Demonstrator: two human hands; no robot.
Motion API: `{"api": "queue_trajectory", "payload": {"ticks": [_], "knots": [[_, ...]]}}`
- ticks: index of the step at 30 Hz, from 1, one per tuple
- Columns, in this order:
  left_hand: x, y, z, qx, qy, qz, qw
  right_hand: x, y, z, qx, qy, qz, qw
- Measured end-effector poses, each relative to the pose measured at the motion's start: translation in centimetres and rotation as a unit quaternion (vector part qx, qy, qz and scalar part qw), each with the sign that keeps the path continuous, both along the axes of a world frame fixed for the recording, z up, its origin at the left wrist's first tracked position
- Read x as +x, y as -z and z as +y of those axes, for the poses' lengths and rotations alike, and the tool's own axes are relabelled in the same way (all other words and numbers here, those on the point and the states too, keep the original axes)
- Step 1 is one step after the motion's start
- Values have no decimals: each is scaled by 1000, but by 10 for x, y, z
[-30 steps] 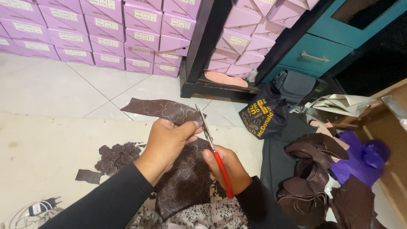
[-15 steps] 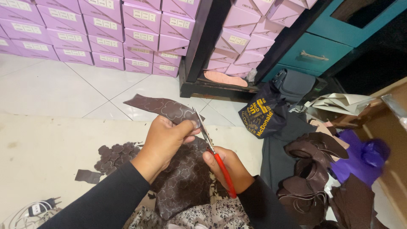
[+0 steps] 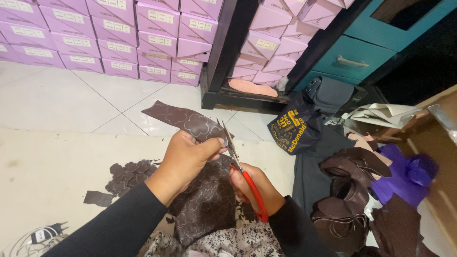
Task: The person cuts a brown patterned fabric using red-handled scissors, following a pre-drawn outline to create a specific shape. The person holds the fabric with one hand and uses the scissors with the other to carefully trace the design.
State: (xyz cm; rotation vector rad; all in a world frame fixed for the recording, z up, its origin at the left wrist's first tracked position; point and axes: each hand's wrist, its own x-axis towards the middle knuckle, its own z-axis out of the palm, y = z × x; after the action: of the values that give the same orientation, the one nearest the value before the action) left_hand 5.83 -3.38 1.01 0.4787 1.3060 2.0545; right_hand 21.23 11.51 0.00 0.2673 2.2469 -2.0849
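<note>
The left hand (image 3: 188,159) pinched a brown sheet (image 3: 200,190) of patterned synthetic material between thumb and fingers, near its upper edge. The right hand (image 3: 254,190) was closed around the red handles of the scissors (image 3: 240,166), blades parted at the sheet's edge just beside the left thumb. The sheet was held in the air above the person's lap, one strip reaching up and left, the rest hanging down between the forearms.

Judged by its drape, the sheet was light, thin and limp, with a faint sheen suggesting a somewhat slick face. It would likely fold or slip unless held taut close to the cut line; the grip beside the blades seemed the sound place to take hold. It did not appear fragile.

Below lay a cream mat (image 3: 52,181) over the white tiled floor (image 3: 57,100). A pile of cut pieces (image 3: 128,173) sat on the mat, near the left forearm, with one stray offcut just beside it. To the right lay brown scraps (image 3: 347,190), a purple bag (image 3: 409,176) and a black bag (image 3: 293,128). Stacked lilac boxes (image 3: 119,38) lined the far wall, beside a dark shelf frame (image 3: 228,57) and a teal cabinet (image 3: 366,52).
</note>
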Motion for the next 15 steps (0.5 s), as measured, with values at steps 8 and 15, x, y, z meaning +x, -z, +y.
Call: {"api": "queue_trajectory", "payload": {"ticks": [8,15], "knots": [[1,-2,0,-13,-5,8,1000,1,-5,-1,44,10,-18,999],[4,-3,-2,-14,-7,-2,1000,0,1,0,-18,-25,36,999]]}}
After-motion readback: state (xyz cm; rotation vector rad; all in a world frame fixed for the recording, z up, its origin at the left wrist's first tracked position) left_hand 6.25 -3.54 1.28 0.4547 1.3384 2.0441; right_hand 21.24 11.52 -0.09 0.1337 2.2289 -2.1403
